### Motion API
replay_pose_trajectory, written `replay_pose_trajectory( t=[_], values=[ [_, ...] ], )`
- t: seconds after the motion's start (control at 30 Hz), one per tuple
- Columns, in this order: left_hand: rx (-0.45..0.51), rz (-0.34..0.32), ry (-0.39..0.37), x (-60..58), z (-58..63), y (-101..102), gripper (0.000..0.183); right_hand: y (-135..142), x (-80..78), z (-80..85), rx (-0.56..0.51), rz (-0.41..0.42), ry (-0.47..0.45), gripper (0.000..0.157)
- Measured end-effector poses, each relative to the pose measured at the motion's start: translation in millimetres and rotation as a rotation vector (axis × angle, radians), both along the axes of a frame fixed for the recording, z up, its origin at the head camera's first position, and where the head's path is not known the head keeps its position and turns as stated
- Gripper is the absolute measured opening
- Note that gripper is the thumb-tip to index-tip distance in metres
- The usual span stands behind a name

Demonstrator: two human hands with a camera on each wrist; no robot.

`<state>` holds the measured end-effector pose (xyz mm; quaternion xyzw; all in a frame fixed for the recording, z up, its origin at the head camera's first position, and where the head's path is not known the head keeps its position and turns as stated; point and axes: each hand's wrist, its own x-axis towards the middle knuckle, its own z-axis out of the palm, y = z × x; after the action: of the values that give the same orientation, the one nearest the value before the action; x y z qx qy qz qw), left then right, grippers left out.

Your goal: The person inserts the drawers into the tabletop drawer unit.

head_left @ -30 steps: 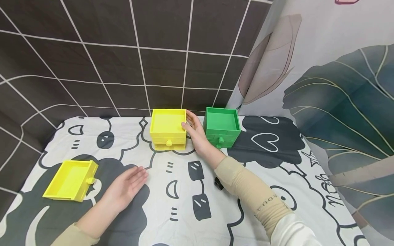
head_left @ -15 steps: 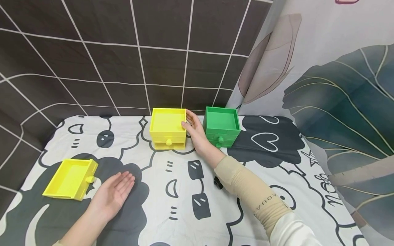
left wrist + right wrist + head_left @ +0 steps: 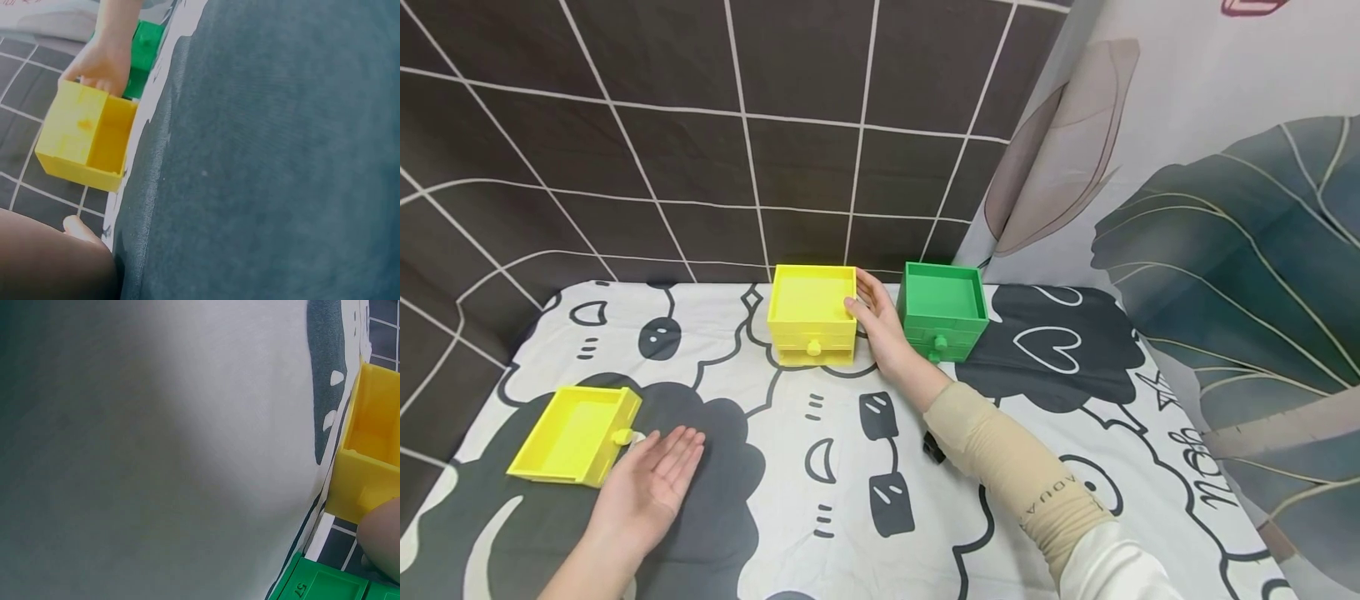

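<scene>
A small yellow drawer cabinet [image 3: 792,335] stands at the back middle of the cloth, a round knob on its front and a gap below. From the left wrist view, this gap in the cabinet [image 3: 69,134] shows as an empty slot. My right hand [image 3: 886,332] holds the cabinet's right side, its thumb over the top rim. A loose yellow drawer [image 3: 571,435] lies at the left, its knob pointing right. Palm up, fingers straight, my left hand [image 3: 643,487] is just right of that drawer, by the knob, holding nothing.
Close to the right of my right hand stands a green drawer cabinet [image 3: 944,332]. A dark grid-patterned cloth [image 3: 805,167] hangs behind, and a leaf-patterned curtain [image 3: 1225,250] at the right. Under my right forearm lies a small black object [image 3: 933,447].
My left hand has moved left and toward me, coming close to the loose drawer's knob. My right hand stays on the yellow cabinet, which has not moved.
</scene>
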<state>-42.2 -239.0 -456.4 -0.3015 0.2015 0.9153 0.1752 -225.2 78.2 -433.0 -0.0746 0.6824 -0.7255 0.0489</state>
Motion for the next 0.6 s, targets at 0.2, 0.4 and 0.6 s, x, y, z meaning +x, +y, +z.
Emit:
replay_pose_trajectory(
  t=[0.2,0.4,0.6],
  values=[
    [0.094,0.101,-0.087,1.1,2.7,-6.4,0.034,-0.1,-0.3,-0.9,-0.009,0.002,0.003,0.062],
    [0.123,0.203,-0.221,-2.4,9.8,-7.8,0.029,-0.5,-0.1,-0.5,-0.008,0.002,0.003,0.062],
    [0.15,0.258,-0.25,-4.6,11.9,-9.0,0.031,-0.1,-0.7,-1.2,-0.005,-0.002,0.001,0.062]
  ],
)
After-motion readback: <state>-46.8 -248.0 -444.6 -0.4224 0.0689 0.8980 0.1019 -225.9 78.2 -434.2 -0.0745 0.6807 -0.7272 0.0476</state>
